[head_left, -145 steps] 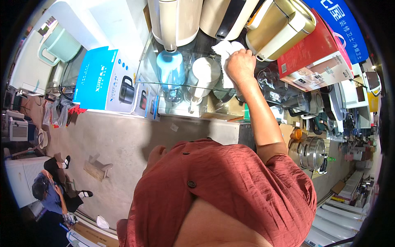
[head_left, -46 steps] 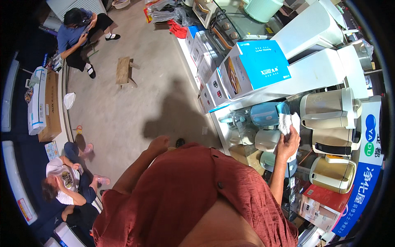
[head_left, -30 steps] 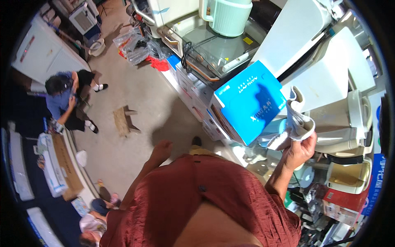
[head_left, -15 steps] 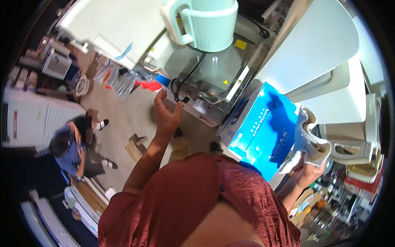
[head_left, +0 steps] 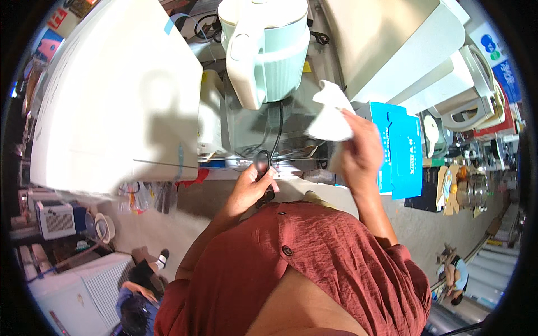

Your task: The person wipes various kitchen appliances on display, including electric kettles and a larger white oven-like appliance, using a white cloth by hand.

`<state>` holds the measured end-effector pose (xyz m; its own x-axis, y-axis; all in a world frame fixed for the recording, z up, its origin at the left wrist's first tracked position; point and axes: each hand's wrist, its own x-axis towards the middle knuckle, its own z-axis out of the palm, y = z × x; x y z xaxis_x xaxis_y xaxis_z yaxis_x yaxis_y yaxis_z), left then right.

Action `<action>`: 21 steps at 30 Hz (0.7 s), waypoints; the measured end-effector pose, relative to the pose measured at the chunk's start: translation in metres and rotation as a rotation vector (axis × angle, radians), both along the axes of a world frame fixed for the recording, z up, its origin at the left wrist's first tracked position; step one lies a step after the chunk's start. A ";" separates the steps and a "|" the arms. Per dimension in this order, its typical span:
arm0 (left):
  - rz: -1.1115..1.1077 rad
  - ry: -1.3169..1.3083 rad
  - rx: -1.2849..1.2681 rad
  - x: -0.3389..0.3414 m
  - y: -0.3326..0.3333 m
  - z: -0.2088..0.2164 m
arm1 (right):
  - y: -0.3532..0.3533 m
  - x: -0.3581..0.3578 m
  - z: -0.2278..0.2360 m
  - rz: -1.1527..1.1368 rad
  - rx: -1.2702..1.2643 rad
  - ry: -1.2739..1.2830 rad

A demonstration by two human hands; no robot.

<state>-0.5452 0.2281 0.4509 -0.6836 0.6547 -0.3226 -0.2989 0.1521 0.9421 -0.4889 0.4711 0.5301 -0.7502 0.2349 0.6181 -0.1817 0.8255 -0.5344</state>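
Observation:
My left hand (head_left: 249, 190) is closed around a looped black power cord (head_left: 262, 163) in front of my waist. The cord runs up to a mint-green jug-shaped appliance (head_left: 283, 67) with a cream handle and lid, standing on a glass-topped surface (head_left: 241, 120). To the right, my right hand (head_left: 363, 148), slightly blurred, pinches a white cloth (head_left: 333, 117). The cloth hangs in the air to the right of the jug-shaped appliance, apart from it.
A large white box-like appliance (head_left: 123, 101) takes up the left. On the right stand a blue carton (head_left: 398, 151) and cream appliance housings (head_left: 417, 64). One person (head_left: 137, 308) sits at lower left; another (head_left: 457, 277) is far right.
My left hand was open and now holds the cord. My right hand has brought the cloth from beside the blue carton leftward, near the green appliance. The view has turned.

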 end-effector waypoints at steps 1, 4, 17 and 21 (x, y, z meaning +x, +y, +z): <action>-0.048 -0.020 -0.016 -0.007 -0.005 0.005 | -0.005 -0.007 -0.011 -0.039 0.238 -0.079; -0.024 -0.020 0.138 -0.019 -0.019 0.021 | -0.023 -0.013 -0.055 -0.156 0.504 -0.351; 0.471 0.390 0.146 -0.057 0.012 0.036 | 0.016 -0.156 -0.072 -0.452 0.538 -0.375; 0.605 0.651 0.147 -0.074 0.033 0.019 | 0.014 -0.148 -0.061 -0.411 0.594 -0.431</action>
<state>-0.6188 0.2608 0.4699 -0.9429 0.1275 0.3078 0.3111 0.0064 0.9504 -0.6369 0.4850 0.4695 -0.8746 0.2675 0.4043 0.3156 0.9472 0.0560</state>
